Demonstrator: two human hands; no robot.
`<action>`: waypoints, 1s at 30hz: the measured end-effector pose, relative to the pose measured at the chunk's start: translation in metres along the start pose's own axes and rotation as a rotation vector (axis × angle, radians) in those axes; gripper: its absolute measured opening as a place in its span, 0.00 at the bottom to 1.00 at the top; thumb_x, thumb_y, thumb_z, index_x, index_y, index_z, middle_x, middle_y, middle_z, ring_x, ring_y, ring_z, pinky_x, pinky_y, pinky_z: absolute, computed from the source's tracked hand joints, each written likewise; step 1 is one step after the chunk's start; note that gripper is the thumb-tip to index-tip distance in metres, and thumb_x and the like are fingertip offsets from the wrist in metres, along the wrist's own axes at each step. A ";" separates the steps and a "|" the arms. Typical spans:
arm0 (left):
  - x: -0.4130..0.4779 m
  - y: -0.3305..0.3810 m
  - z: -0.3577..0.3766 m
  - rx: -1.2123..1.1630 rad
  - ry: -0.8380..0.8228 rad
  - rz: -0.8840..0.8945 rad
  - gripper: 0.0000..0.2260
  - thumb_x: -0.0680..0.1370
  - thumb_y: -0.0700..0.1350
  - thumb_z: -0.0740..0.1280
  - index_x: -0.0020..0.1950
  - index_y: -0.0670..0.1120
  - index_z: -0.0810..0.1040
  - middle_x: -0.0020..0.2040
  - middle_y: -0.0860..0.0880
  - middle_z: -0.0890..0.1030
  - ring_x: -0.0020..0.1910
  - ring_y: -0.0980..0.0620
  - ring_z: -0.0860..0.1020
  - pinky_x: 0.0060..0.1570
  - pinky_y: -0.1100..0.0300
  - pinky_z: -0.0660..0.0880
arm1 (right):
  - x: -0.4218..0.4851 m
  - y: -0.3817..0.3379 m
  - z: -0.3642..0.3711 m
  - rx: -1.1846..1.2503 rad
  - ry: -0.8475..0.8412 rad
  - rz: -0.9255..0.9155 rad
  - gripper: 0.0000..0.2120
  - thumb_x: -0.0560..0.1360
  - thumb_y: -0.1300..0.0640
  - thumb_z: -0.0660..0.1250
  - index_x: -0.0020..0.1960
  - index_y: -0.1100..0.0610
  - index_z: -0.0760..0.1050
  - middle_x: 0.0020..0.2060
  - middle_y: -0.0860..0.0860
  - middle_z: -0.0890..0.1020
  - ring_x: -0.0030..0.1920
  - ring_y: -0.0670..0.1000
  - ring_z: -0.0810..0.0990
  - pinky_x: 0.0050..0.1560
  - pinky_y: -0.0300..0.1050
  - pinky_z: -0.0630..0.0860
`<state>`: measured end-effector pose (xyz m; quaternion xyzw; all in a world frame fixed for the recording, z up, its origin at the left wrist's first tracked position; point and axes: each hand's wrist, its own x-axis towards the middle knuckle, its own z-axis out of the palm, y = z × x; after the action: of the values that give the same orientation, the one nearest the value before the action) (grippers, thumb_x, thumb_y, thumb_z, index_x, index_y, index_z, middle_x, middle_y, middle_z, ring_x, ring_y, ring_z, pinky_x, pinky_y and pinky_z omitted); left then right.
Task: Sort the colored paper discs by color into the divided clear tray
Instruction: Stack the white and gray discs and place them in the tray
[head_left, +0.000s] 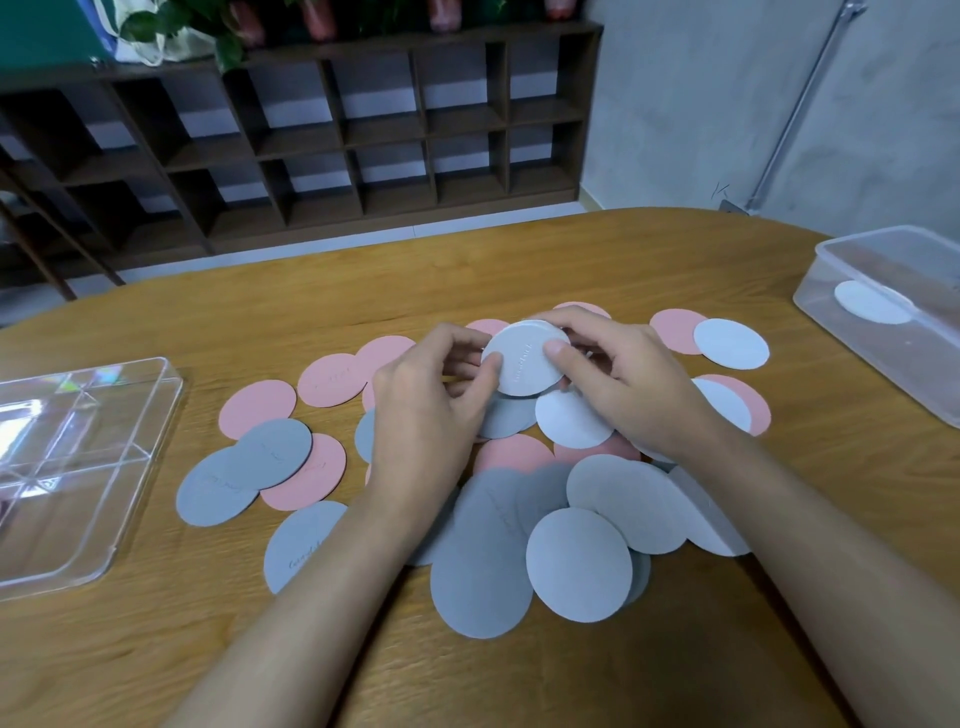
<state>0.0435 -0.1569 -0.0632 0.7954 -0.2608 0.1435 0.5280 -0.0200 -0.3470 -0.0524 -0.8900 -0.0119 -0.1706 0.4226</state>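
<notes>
Pinching from both sides, your left hand (431, 415) and right hand (623, 384) hold a small stack of white discs (524, 364) between them, with thumbs pressed on its top face and fingers curled round its edges, just above the middle of the pile. You look to be in the gathering step, squaring up one colour before carrying it off.

Closest to you, grey discs (478, 561) overlap in a loose heap on the table (519, 686) between your forearms. Further out, pink discs (332, 379) fan to the left, and loose white discs (730, 343) lie under and beyond your right hand.

At your left, well apart from the pile, sits the divided clear tray (78, 467). No disc shows in its compartments, so by my reading the sort has barely begun. Your next move calls for carrying the stack leftward in one piece, keeping it pinched so the thin paper does not fan, then lowering it flat into one compartment.

At far right stands a clear tub (930, 374) with a single white disc (862, 306) inside. Beyond the table, a dark shelf unit (363, 130) of open cubbies carries plants (171, 26), and a pipe (804, 104) runs down the grey wall (701, 104).
</notes>
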 end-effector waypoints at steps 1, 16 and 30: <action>-0.001 0.000 0.001 0.004 -0.004 0.005 0.05 0.78 0.42 0.75 0.53 0.46 0.83 0.42 0.55 0.84 0.43 0.56 0.82 0.41 0.72 0.75 | 0.001 0.002 -0.001 -0.033 0.000 -0.008 0.12 0.85 0.57 0.61 0.64 0.47 0.79 0.51 0.49 0.84 0.44 0.53 0.81 0.48 0.58 0.78; -0.013 -0.010 0.015 0.294 -0.489 0.265 0.22 0.76 0.60 0.74 0.66 0.51 0.82 0.59 0.57 0.84 0.62 0.53 0.76 0.60 0.49 0.75 | 0.008 0.017 -0.013 -0.099 0.150 0.068 0.12 0.86 0.59 0.57 0.63 0.52 0.77 0.38 0.37 0.77 0.42 0.41 0.76 0.42 0.33 0.69; -0.008 -0.010 0.010 0.196 -0.175 0.263 0.06 0.82 0.39 0.68 0.57 0.43 0.83 0.47 0.51 0.85 0.44 0.51 0.82 0.46 0.53 0.79 | 0.005 0.012 -0.008 -0.026 0.058 0.026 0.14 0.85 0.61 0.58 0.60 0.48 0.79 0.39 0.50 0.81 0.42 0.50 0.79 0.47 0.45 0.73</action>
<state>0.0414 -0.1607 -0.0787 0.8116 -0.3923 0.1664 0.3997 -0.0154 -0.3608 -0.0549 -0.8902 0.0142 -0.1907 0.4135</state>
